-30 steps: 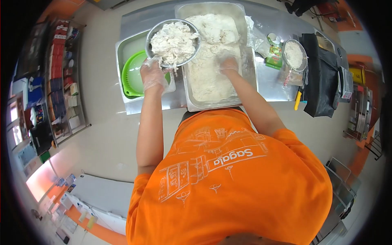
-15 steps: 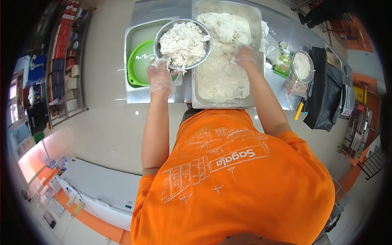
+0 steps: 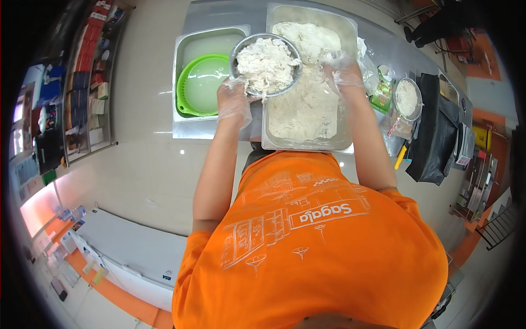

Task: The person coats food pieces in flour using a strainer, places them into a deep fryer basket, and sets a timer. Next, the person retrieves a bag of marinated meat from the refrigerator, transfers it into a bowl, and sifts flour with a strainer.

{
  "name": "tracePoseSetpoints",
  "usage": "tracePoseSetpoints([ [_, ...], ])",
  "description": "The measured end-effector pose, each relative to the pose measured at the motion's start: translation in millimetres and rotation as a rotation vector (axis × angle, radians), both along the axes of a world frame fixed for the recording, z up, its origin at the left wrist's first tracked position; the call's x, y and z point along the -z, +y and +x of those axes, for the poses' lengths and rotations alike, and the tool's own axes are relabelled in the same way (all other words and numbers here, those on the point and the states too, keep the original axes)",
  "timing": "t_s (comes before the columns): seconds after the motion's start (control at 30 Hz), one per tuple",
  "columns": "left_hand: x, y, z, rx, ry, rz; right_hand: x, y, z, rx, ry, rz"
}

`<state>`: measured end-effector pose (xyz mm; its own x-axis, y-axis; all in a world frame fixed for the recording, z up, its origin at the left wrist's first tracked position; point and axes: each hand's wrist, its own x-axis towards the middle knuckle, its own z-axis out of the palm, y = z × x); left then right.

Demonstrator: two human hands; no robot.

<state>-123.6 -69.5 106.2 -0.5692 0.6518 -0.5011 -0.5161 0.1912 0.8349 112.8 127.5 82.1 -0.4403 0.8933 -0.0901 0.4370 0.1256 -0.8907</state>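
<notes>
My left hand (image 3: 233, 101), in a clear plastic glove, grips the near-left rim of a round metal bowl (image 3: 298, 64). Pale, flour-coated pieces (image 3: 267, 64) fill the bowl, and some hang over its near edge. The bowl is above the left side of a deep steel pan (image 3: 350, 131) holding white flour (image 3: 304, 118). My right hand (image 3: 344, 74), also gloved, is at the pan's right side over the flour; its fingers are blurred and partly covered by the loose plastic.
Left of the pan, a green basket (image 3: 182, 96) sits in a second steel pan (image 3: 178, 52) with cloudy liquid. On the right are a green packet (image 3: 382, 96), a bowl of white powder (image 3: 406, 98), a yellow-handled tool (image 3: 401, 157) and a black bag (image 3: 433, 131).
My right hand has lifted from the flour and shifted right. The bowl in my left hand has moved slightly toward the pan's middle. The whole view has shifted a little.
</notes>
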Motion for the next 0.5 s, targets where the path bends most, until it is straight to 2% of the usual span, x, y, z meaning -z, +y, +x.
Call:
tracePoseSetpoints([
  [0.07,7,3,-2,0.043,-0.025,0.005,-8,5,-14,-0.191,-0.042,0.361],
  [0.13,5,4,0,0.048,-0.012,-0.009,-49,-9,-48,-0.220,0.022,0.261],
  [0.2,1,1,-3,0.067,0.009,-0.023,-117,-52,-87,-0.094,0.199,-0.304],
  [0.23,1,0,-3,0.083,0.022,-0.030,-134,-60,-87,-0.216,-0.155,0.096],
  [0.3,5,5,4,0.074,0.019,-0.033,-119,-53,-70,-0.128,-0.151,0.420],
  [0.37,10,5,5,0.016,-0.018,-0.031,-92,-40,-47,-0.023,-0.263,0.338],
  [0.43,1,3,5,0.006,-0.033,0.020,-54,-20,-24,0.098,-0.461,-0.152],
  [0.5,-4,5,5,-0.005,0.010,0.018,16,-9,-5,-0.235,-0.581,-0.186],
])
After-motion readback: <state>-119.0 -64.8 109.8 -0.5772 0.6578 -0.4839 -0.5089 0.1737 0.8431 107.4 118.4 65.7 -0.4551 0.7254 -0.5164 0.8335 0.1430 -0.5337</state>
